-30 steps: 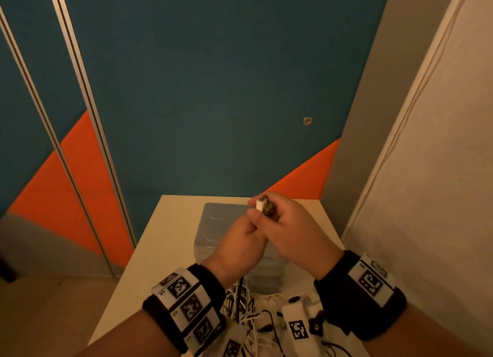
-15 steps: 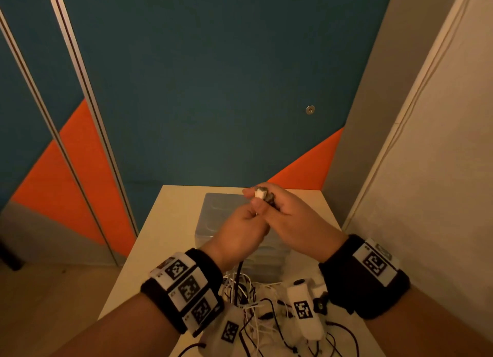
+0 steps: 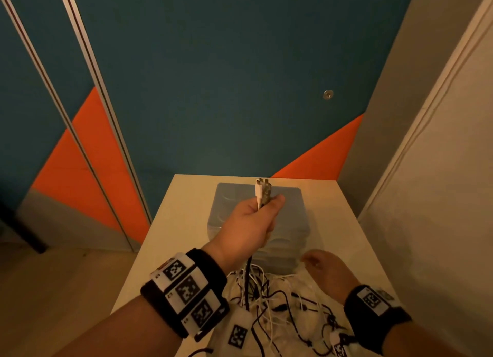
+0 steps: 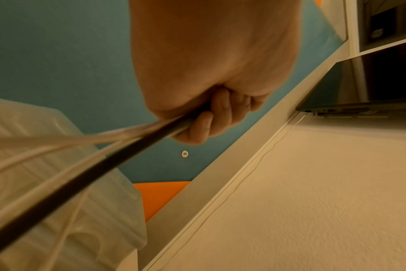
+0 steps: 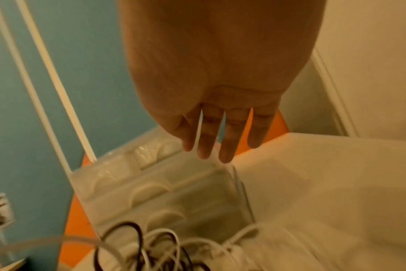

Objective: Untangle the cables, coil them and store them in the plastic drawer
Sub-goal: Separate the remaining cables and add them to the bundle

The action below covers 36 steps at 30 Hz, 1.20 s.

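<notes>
Head view: plastic drawer (image 3: 290,223) shut.

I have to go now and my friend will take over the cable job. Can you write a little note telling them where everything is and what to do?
Left hand: raised above the table, gripping a bundle of cable ends, white and dark, plugs pointing up.
Right hand: open, fingers straight, holding nothing, low beside the plastic drawer unit.
The gripped cables run down into the tangled pile on the table in front of the drawers.
Done: some plug ends gathered in one hand.
Left: pull the cables apart, coil each one, open a drawer (all look closed) and put the coils in.
</notes>
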Each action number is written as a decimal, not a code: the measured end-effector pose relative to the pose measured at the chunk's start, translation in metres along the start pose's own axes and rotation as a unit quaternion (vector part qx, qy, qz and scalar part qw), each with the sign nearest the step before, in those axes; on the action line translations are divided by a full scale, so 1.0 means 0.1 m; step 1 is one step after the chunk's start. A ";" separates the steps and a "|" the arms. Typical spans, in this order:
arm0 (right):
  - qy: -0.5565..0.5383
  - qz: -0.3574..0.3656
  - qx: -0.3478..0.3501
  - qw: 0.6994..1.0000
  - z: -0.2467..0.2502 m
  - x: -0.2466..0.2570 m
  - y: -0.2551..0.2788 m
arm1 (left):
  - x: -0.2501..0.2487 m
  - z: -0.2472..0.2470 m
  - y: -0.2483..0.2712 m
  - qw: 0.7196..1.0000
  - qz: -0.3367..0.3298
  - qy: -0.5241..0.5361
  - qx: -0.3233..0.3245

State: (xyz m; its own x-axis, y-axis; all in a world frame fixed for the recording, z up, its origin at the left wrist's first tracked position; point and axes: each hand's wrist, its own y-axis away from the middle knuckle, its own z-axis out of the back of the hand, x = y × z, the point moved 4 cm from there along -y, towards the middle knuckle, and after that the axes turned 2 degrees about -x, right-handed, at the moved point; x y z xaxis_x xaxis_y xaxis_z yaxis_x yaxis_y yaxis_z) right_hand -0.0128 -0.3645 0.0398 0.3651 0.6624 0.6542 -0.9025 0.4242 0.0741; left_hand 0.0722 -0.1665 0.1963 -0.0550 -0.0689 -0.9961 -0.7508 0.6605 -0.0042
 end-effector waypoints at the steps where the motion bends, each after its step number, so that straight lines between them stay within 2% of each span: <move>1: 0.022 -0.024 0.015 0.999 -0.09 -0.13 0.00 | 0.01 0.01 0.00 1.000 0.001 0.000 0.000; 4: 0.068 -0.094 0.041 0.992 -0.34 -0.45 -0.03 | 0.02 0.06 0.00 1.000 0.008 0.000 -0.007; 6: 0.101 -0.117 0.055 0.986 -0.49 -0.58 -0.03 | 0.03 0.10 -0.02 1.000 0.013 0.000 -0.017; 15: 0.190 -0.127 0.129 0.965 -1.04 -0.83 0.01 | 0.05 0.22 -0.05 1.000 0.021 0.002 -0.020; 18: 0.211 -0.121 0.128 0.962 -1.07 -0.83 0.02 | 0.08 0.27 -0.07 0.999 0.023 0.007 -0.020; 22: 0.208 -0.148 0.128 0.958 -1.00 -0.83 0.02 | 0.11 0.29 -0.10 1.000 0.023 0.001 -0.017; 25: 0.160 -0.163 0.097 0.969 -0.87 -0.79 0.06 | 0.11 0.28 -0.12 1.000 0.019 0.001 -0.010; 28: 0.068 -0.149 0.011 0.986 -0.65 -0.72 0.06 | 0.10 0.27 -0.14 1.000 0.014 -0.001 -0.004; 32: -0.047 -0.052 -0.110 0.992 -0.06 -0.27 0.05 | 0.07 0.24 -0.16 1.000 0.012 -0.004 -0.010; 36: -0.160 0.044 -0.186 0.968 0.53 0.40 0.07 | 0.06 0.13 -0.20 1.000 0.016 0.008 -0.020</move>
State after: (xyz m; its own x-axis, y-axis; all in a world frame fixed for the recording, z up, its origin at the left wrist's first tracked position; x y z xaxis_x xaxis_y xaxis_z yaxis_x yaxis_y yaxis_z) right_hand -0.0163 -0.3678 0.1061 0.1475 0.5061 0.8498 -0.7602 0.6076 -0.2300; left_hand 0.0953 -0.1707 0.1895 -0.0890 -0.0610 -0.9942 -0.7748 0.6315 0.0306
